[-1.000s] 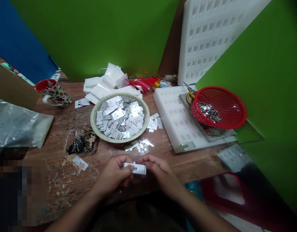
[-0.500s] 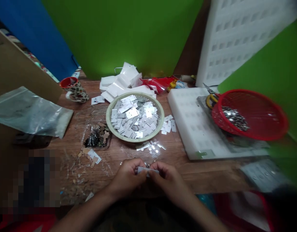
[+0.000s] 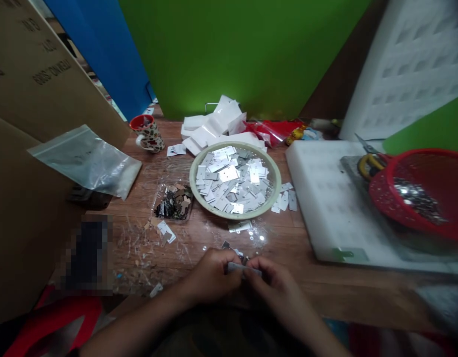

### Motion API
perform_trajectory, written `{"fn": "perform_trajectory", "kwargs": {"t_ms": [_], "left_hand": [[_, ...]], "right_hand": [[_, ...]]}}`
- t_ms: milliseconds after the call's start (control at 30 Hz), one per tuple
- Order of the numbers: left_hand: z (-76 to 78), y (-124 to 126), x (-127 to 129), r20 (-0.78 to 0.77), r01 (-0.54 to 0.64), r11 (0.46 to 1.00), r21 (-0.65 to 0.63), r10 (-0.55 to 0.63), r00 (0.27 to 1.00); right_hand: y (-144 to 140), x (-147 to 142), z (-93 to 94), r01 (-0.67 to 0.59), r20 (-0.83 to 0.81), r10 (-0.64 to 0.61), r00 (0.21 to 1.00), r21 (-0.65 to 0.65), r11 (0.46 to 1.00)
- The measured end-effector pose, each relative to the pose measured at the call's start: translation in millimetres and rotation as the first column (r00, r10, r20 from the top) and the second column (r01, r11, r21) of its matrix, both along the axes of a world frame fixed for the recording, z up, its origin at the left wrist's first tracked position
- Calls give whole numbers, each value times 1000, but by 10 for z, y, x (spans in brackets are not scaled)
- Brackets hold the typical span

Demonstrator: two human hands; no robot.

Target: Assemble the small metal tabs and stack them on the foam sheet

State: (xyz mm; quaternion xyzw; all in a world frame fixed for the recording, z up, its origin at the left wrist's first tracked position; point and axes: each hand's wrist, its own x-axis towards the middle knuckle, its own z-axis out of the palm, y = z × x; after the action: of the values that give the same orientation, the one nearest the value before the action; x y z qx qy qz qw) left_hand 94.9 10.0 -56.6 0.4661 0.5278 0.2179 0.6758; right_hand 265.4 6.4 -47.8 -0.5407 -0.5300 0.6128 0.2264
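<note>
Both hands are close together at the table's front edge, gripping one small flat silver plate (image 3: 254, 270) between thumbs and fingers. My left hand (image 3: 215, 273) pinches its left end, and my right hand (image 3: 270, 278) pinches its right end. The thumbs cover part of the plate. Just beyond the fingers lie a few small dark and shiny pieces (image 3: 226, 245), too blurred to name. Farther off, a pale round basket (image 3: 192, 184) is heaped with rectangular silver metal plates (image 3: 229, 173). Several similar plates (image 3: 284, 200) lie right of it, near small washers (image 3: 256, 238).
Left of the basket is a clear tray with dark and brown pieces (image 3: 175, 203). A patterned mug (image 3: 152, 137) and plastic bag (image 3: 91, 161) stand farther left. On the right, a white foam block (image 3: 312, 198) bears scissors (image 3: 369, 166) and a red basket (image 3: 381, 191) with shiny parts.
The view has turned left, so the table's things appear farther right. Both hands still hold the plate. Small dark pieces beyond the fingers now show more plainly.
</note>
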Motion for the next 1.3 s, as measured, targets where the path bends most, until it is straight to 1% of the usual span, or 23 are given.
{"fn": "perform_trajectory", "kwargs": {"t_ms": [67, 133, 267, 333, 467, 533, 600, 667, 733, 800, 833, 900, 967, 1033, 1133, 1200, 1300], "left_hand": [[7, 5, -12, 10, 24, 1000, -3, -24, 1000], [1, 9, -13, 32, 45, 998, -32, -44, 999], [-13, 8, 20, 105, 39, 986, -160, -23, 994], [-7, 8, 37, 119, 30, 980, -195, -7, 993], [-8, 24, 43, 119, -9, 980, -198, 33, 992], [-26, 41, 37, 112, -32, 981, -192, 55, 992], [-49, 58, 31, 102, -54, 981, -185, 74, 992], [-66, 73, 26, 88, -79, 981, -179, 96, 991], [-74, 81, 19, 68, -106, 979, -173, 119, 991], [-77, 86, 13, 48, -127, 977, -174, 137, 989], [-80, 87, 11, 41, -136, 975, -174, 145, 989], [-86, 88, 12, 43, -151, 974, -170, 160, 986], [-91, 89, 21, 58, -162, 972, -170, 174, 983], [-87, 90, 35, 72, -163, 972, -171, 177, 982], [-68, 88, 56, 67, -146, 978, -149, 157, 985], [-56, 82, 69, 56, -134, 982, -134, 142, 988], [-43, 70, 90, 42, -129, 983, -129, 136, 990]], "right_hand": [[-11, 3, -14, 7, 52, -8, 999, 26, 1000], [-24, 11, -14, 11, 84, -14, 996, 41, 999], [-42, 36, 26, 9, 83, -12, 996, 45, 999], [-44, 53, 46, 24, 81, -27, 996, 45, 999], [-35, 111, 47, 86, 20, -87, 996, 43, 995], [-20, 166, 17, 122, 10, -122, 992, 70, 990], [8, 247, -36, 149, 64, -161, 985, 162, 976], [44, 347, -103, 150, 176, -213, 961, 315, 937], [78, 444, -167, 106, 299, -263, 917, 454, 885], [97, 507, -209, 40, 388, -278, 879, 519, 854], [98, 519, -218, 16, 411, -272, 870, 528, 849], [84, 503, -208, -5, 407, -248, 879, 529, 849], [59, 444, -166, 6, 343, -215, 914, 518, 855], [34, 363, -105, 39, 247, -181, 952, 490, 871], [17, 248, -17, 65, 150, -147, 978, 450, 891], [20, 190, 25, 44, 139, -117, 983, 443, 895], [35, 133, 60, -12, 165, -64, 984, 425, 905]]}}
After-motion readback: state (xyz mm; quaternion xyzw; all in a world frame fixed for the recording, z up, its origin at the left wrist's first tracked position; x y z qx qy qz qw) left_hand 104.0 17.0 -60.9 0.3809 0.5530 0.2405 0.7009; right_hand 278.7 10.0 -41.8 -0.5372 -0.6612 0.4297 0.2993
